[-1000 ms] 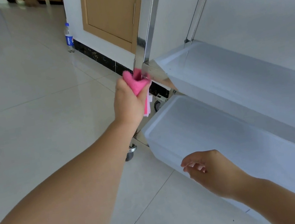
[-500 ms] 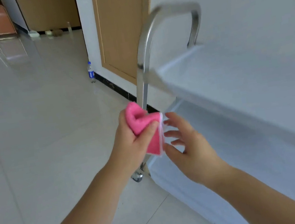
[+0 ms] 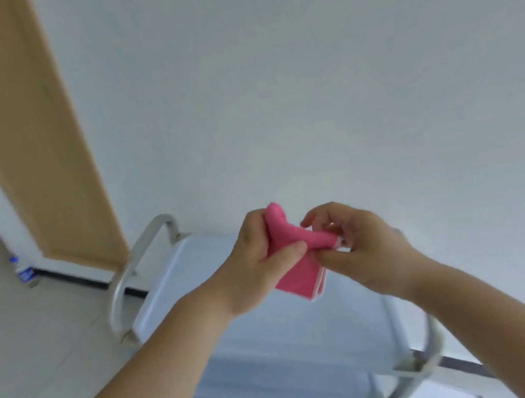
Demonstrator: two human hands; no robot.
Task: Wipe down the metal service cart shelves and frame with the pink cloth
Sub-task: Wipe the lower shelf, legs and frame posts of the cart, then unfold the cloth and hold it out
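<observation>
While a second ago the left hand (image 3: pixel 257 262) was pressing the pink cloth (image 3: pixel 296 262) against the cart's upright post down by the lower shelf and the right hand (image 3: pixel 363 248) hung idle over that shelf, both hands now meet in the air above the cart's top shelf (image 3: pixel 237 307) — the cloth is off the metal altogether. The left hand grips the bunched upper part of the cloth, thumb across its front; the right hand's thumb and fingertips are pinched on the cloth's far end, which stretches across between the two hands, while a folded flap with a pale edge hangs below. The view has also risen, so that the shelf's left-end handle rail (image 3: pixel 119 285) and the rail at its right end (image 3: pixel 429 355) both show, with the cloth held over the shelf's far edge, towards its left end. My reading is that the wiping of the post has paused and the cloth is being refolded or turned to a fresh face — likely before the top shelf or its rails. A water bottle (image 3: pixel 23 270) stands on the floor by the wooden door (image 3: pixel 24 152).
</observation>
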